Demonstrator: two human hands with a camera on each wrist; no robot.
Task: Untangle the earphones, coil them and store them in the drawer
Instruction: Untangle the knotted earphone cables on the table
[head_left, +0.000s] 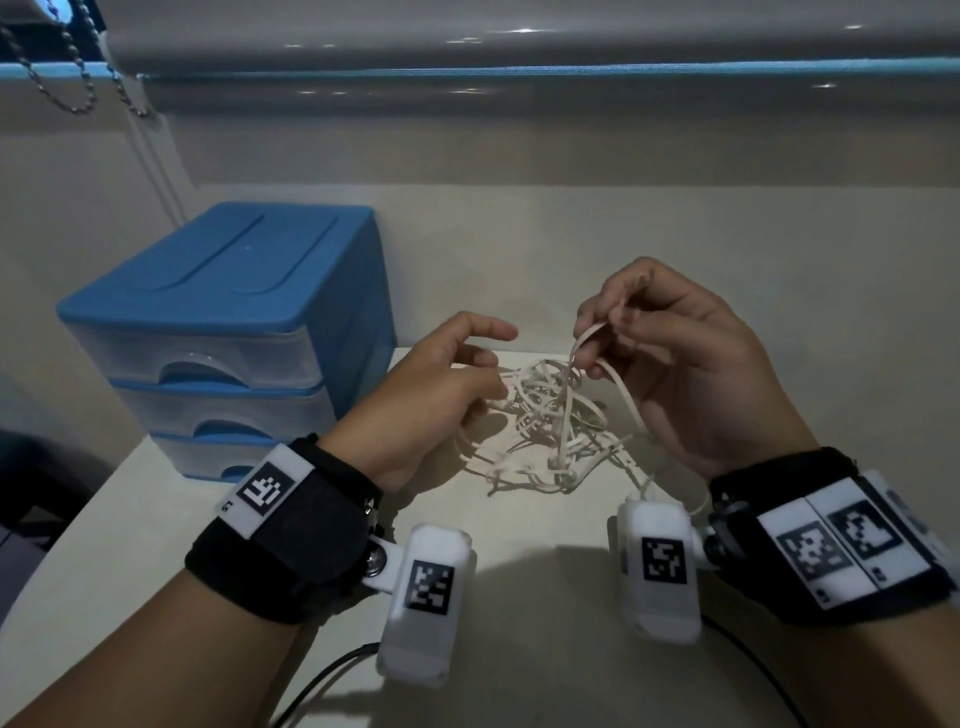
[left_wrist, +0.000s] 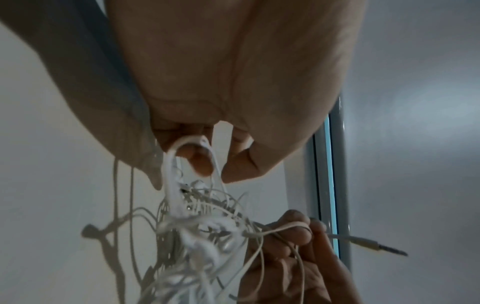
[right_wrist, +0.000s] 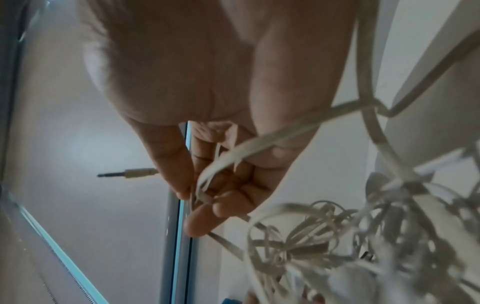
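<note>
We are holding the tangled white earphones (head_left: 545, 415) between both hands, with most of the knot resting on the pale desk (head_left: 519, 649) just below and between them. Our right hand (head_left: 685, 364) is pinching a flat loop of cable at its fingertips (right_wrist: 200, 226) and is lifting that loop above the tangle; the metal jack plug (right_wrist: 130, 174) is sticking out past the far side of these fingers. Our left hand (head_left: 441, 395) is gripping strands at the left edge of the knot, with a cable loop hooked over its curled fingers (left_wrist: 197, 160) and the thumb beside them. The blue drawer unit (head_left: 228, 332) is standing on the desk just left of our left hand, with all its translucent drawers closed. Loose strands are trailing from the knot toward our wrists
</note>
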